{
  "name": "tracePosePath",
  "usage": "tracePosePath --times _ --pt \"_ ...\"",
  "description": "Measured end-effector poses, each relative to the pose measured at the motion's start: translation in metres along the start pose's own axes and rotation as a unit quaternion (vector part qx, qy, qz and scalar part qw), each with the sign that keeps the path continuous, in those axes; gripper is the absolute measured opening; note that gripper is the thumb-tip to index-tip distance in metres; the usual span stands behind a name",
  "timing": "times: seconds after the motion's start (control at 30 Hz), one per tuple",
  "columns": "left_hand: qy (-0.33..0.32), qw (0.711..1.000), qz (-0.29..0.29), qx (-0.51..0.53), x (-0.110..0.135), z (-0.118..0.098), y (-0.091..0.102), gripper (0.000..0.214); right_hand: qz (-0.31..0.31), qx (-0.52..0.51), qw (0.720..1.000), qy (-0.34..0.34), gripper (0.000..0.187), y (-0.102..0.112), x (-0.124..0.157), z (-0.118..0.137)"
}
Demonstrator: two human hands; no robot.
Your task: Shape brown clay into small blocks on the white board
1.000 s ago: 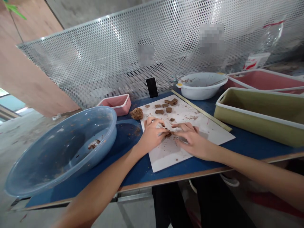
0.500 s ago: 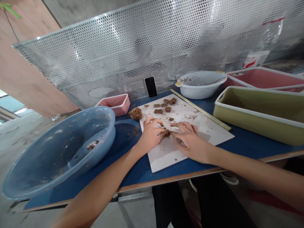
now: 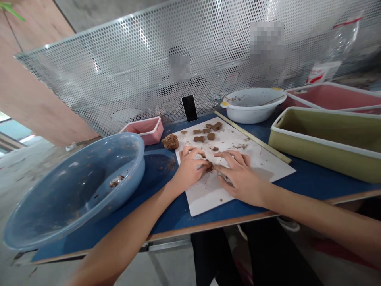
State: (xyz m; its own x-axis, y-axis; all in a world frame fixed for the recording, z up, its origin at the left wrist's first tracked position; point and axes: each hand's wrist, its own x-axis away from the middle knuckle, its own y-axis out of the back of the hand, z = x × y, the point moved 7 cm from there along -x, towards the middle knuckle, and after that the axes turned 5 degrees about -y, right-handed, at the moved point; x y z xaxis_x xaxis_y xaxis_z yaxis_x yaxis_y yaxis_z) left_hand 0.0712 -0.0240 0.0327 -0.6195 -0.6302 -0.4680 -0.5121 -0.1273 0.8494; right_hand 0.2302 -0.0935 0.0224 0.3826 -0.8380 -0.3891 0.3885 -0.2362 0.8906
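Observation:
My left hand [image 3: 188, 169] and my right hand [image 3: 238, 174] meet fingertip to fingertip on a white board [image 3: 256, 163], both pinching a small brown clay piece [image 3: 209, 166] between them. The fingers of both hands are curled round it, so most of it is hidden. Several shaped brown clay pieces [image 3: 205, 133] lie at the far end of the board. A rough brown clay lump [image 3: 171, 141] sits on the blue table [image 3: 166, 214] just off the board's far left corner.
A large blue basin [image 3: 71, 186] holds a clay scrap at the left. Behind stand a small pink tray [image 3: 145, 129], a black phone [image 3: 189, 108] leaning on the perforated metal screen, a white bowl [image 3: 253, 105], an olive bin [image 3: 324, 139], a pink bin [image 3: 333, 97] and a long wooden stick [image 3: 253, 138].
Both hands stay on the same spot of the board; the fingers shift only slightly round the clay piece.

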Motion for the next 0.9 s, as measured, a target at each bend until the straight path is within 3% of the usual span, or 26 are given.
tracePosePath --times 0.17,0.53,0.9 --pt "0.003 1.0 -0.001 0.001 -0.001 0.0 0.0 0.019 0.003 0.012 1.0 -0.021 0.034 -0.001 -0.002 -0.004" --pt "0.007 1.0 0.002 -0.004 -0.003 -0.001 0.001 0.015 0.005 0.053 0.998 0.035 0.038 0.001 -0.002 0.004" --pt "-0.055 0.998 -0.009 -0.015 0.0 -0.009 0.007 0.019 0.002 0.017 1.0 0.002 0.03 0.002 -0.005 -0.01"
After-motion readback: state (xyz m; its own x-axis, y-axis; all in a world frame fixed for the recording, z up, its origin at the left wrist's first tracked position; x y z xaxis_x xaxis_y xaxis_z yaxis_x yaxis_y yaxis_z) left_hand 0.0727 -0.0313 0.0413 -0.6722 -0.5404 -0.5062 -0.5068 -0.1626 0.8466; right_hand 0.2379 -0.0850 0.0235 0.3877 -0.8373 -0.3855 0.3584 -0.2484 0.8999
